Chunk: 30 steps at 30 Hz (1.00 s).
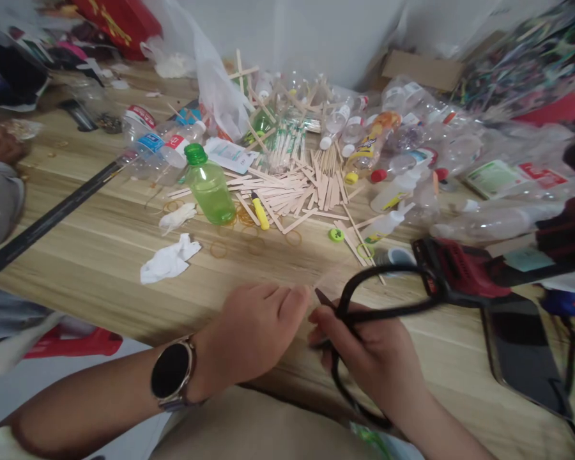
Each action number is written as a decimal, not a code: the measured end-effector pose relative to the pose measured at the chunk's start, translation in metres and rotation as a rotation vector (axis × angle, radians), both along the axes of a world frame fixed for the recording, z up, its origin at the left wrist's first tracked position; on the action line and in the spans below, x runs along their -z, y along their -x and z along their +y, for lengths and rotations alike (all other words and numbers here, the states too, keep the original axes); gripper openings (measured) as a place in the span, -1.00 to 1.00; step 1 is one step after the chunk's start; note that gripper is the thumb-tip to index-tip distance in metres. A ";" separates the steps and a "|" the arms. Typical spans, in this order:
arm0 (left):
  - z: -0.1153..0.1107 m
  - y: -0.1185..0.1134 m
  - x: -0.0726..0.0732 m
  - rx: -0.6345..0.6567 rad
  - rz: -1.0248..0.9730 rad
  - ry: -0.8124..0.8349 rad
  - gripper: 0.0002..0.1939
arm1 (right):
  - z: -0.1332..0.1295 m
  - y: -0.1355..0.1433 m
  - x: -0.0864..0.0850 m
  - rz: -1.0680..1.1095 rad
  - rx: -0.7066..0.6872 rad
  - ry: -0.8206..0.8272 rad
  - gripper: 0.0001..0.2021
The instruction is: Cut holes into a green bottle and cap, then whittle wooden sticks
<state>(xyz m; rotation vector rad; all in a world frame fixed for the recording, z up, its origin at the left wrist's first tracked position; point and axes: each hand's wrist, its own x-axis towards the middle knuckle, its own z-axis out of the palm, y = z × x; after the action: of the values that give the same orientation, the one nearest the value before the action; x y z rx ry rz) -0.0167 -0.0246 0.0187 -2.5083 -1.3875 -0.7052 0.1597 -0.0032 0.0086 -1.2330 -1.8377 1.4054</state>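
Observation:
My left hand (pixel 256 329), with a watch (pixel 171 370) on its wrist, is closed near the table's front edge. Its fingertips meet at a thin, clear, blurred piece (pixel 333 271); what exactly they grip is too small to make out. Just to its right, my right hand (pixel 368 348) is wrapped round black-handled scissors (pixel 347 316). The scissors' short dark tip points at my left fingertips, and their large loops stick out to the right and below.
A green bottle (pixel 211 188), a yellow cutter (pixel 260 212), wooden sticks (pixel 282 191) and rubber bands lie ahead. Plastic bottles (pixel 489 220) crowd the right, beside a red-black tool (pixel 469 271) and a phone (pixel 524 348). Another person's hand (pixel 0 144) is at the far left.

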 end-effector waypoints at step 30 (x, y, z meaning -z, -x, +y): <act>0.005 -0.006 0.006 -0.045 0.059 0.432 -0.83 | 0.015 -0.013 0.015 -0.404 -0.037 -0.618 -0.66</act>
<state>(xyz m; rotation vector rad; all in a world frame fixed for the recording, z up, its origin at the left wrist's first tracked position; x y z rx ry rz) -0.0103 -0.0198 0.0126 -2.7710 -1.7238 -0.3459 0.1732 0.0119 -0.0061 -1.1971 -2.3259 0.5309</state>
